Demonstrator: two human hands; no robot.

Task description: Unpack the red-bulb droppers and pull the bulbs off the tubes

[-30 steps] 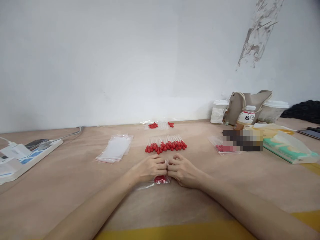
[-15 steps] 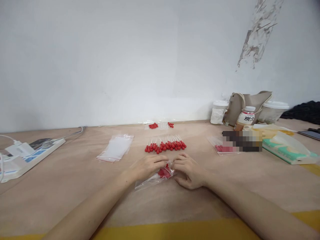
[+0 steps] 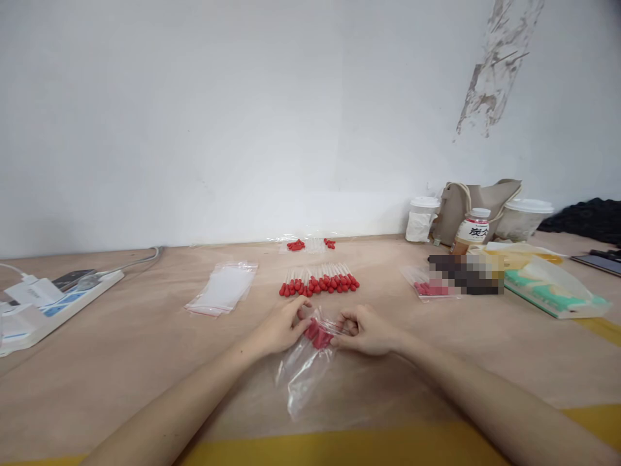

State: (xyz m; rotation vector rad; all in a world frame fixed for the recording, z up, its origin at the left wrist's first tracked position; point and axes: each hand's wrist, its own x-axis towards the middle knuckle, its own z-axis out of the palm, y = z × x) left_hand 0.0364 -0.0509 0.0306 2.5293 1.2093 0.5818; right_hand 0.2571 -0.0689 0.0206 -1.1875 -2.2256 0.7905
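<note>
A clear plastic bag [image 3: 301, 382] with red rubber pieces [image 3: 319, 334] bunched in its upper part is between my hands. My left hand [image 3: 284, 325] pinches its left side with thumb and fingers near the red pieces. On the other side, my right hand [image 3: 366, 331] is closed on the bag's right edge, thumb below and fingers curled. The lower end of the bag hangs toward me. Just beyond my fingers lies a row of clear thin droppers [image 3: 320, 283] with red bulbs toward me.
Flat zip bags [image 3: 223, 288] lie stacked at left, near a power strip [image 3: 63, 310]. Clear bags with small red pieces [image 3: 295, 245] lie by the wall. At right are another bag of red pieces [image 3: 427, 289], a tissue pack [image 3: 555, 291], a bottle [image 3: 471, 232] and cups [image 3: 424, 219].
The bag has been turned and lifted, its loose end now pointing toward me rather than left. Both hands have shifted from resting over it to pinching its sides.
</note>
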